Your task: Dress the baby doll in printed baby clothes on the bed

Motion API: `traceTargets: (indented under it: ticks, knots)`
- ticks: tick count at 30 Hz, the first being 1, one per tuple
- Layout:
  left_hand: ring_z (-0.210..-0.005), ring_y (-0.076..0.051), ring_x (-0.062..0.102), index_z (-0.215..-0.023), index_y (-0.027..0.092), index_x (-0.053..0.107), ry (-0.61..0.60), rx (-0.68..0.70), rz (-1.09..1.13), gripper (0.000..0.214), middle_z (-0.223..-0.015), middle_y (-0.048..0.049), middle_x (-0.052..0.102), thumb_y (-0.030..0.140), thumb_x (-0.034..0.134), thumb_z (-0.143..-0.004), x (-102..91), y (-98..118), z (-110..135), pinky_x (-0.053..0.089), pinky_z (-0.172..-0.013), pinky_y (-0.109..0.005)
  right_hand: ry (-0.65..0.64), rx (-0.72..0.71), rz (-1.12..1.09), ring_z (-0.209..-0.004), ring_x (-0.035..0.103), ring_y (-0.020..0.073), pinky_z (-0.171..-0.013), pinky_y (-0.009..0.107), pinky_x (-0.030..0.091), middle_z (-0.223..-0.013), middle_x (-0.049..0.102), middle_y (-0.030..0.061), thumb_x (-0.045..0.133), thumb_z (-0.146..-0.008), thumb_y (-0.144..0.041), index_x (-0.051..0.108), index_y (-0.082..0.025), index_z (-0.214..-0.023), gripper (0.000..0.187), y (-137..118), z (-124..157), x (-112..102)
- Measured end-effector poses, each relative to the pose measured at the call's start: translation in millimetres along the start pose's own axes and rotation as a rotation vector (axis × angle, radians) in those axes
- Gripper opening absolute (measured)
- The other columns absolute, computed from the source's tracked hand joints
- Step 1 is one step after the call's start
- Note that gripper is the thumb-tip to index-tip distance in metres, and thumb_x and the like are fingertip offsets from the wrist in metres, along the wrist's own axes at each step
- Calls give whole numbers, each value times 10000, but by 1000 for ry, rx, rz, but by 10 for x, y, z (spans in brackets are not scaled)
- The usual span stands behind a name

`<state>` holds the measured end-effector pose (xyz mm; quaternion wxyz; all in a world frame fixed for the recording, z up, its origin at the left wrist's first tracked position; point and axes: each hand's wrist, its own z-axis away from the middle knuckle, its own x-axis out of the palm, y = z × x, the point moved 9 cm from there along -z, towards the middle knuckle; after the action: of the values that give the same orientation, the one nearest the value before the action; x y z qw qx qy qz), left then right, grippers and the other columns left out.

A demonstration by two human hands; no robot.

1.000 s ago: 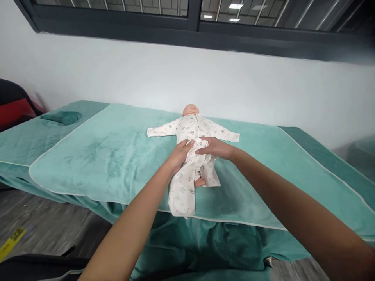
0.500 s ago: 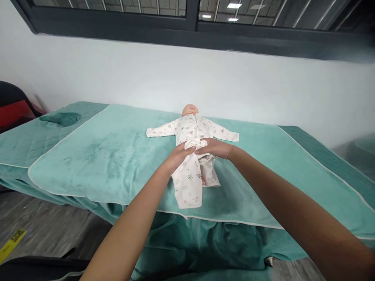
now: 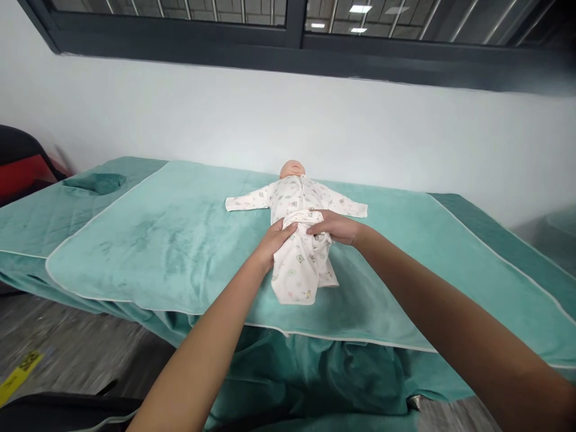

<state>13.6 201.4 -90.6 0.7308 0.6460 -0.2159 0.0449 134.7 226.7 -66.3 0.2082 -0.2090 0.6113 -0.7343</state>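
Observation:
A baby doll [image 3: 292, 169] lies on its back on a teal towel [image 3: 171, 240], head toward the wall. It wears a white printed romper [image 3: 299, 264] with both sleeves spread out sideways. My left hand [image 3: 275, 240] grips bunched romper fabric at the doll's waist, fingers closed. My right hand [image 3: 335, 227] pinches the same bunch from the right side. One romper leg hangs loose toward me below my hands.
The towel covers a long table draped in darker teal cloth [image 3: 315, 372] along a white wall. A folded dark teal cloth [image 3: 95, 182] lies at the far left. A red and black chair [image 3: 20, 168] stands at the left edge. Grey floor shows below.
The loose romper leg has been gathered up toward the doll's waist and now hangs shorter. The doll's bare foot, seen earlier, is covered. Both hands stayed at the waist.

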Motion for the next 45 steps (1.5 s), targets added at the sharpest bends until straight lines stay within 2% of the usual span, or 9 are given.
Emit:
traceTargets:
  ticks: [6, 12, 16, 22, 29, 36, 39, 41, 45]
  knots:
    - [-965, -256, 679, -1111, 153, 685, 26, 7, -22, 526, -1053, -106, 750, 499, 795, -730, -36, -27, 14, 510, -884, -377, 1, -30, -124, -998, 712, 258, -847, 337, 581, -1143, 739, 94, 834, -710, -241, 705, -191, -1147, 458, 43, -88, -15]
    - [-1145, -306, 629, -1305, 190, 589, -242, 51, -186, 742, -1274, -121, 672, 313, 886, -636, 172, 39, 58, 487, -966, -417, 149, -50, -54, -982, 706, 252, -780, 315, 588, -1144, 737, 98, 814, -760, -405, 710, -198, -1117, 425, 65, -64, -88]
    - [-1106, -295, 640, -1258, 161, 608, -140, 79, -118, 618, -1243, -130, 684, 345, 822, -709, 92, 24, 3, 487, -947, -412, 149, -28, 36, -983, 707, 263, -815, 344, 581, -1116, 747, 97, 778, -775, -505, 732, -192, -1097, 451, 69, -27, -84]
    - [-1017, -273, 660, -1125, 143, 674, -5, 48, 34, 511, -1135, -124, 725, 357, 826, -687, -86, -81, -53, 493, -901, -385, -134, 105, 287, -1128, 661, 288, -986, 406, 521, -1203, 726, 58, 879, -673, -328, 716, -230, -1186, 547, 96, 16, 153]
    - [-1088, -281, 640, -1156, 146, 678, 11, 83, 6, 479, -1204, -129, 710, 371, 784, -747, -26, -69, -30, 473, -956, -401, 42, -32, -91, -1027, 696, 272, -903, 382, 556, -1176, 727, 110, 860, -683, -265, 695, -175, -1188, 540, 110, -57, 18]
    - [-1126, -292, 626, -1221, 163, 640, -161, 102, -97, 614, -1238, -124, 689, 341, 854, -674, 95, 2, 7, 456, -990, -417, 143, -125, -89, -945, 699, 249, -816, 351, 558, -1102, 744, 93, 872, -660, -341, 698, -177, -1127, 524, 152, -91, -92]
    - [-1107, -294, 632, -1201, 169, 646, -118, 92, -63, 600, -1210, -112, 701, 304, 854, -655, 49, -25, -14, 455, -979, -417, 180, -119, -53, -961, 694, 253, -817, 349, 549, -1105, 745, 98, 848, -697, -398, 708, -173, -1119, 499, 167, -79, -115]
    - [-1094, -289, 638, -1171, 164, 653, -59, 85, 31, 555, -1170, -107, 715, 306, 832, -665, -14, -57, -35, 443, -987, -411, 159, -91, 6, -1000, 687, 259, -843, 353, 543, -1135, 738, 98, 829, -723, -420, 714, -180, -1134, 489, 163, -63, -94]
    - [-1082, -281, 641, -1156, 162, 633, -37, 90, 133, 538, -1119, -102, 724, 293, 811, -666, -52, -65, -40, 426, -1007, -413, -42, -36, 132, -1072, 666, 259, -924, 371, 521, -1203, 715, 70, 848, -706, -346, 692, -226, -1217, 548, 142, -31, 67]
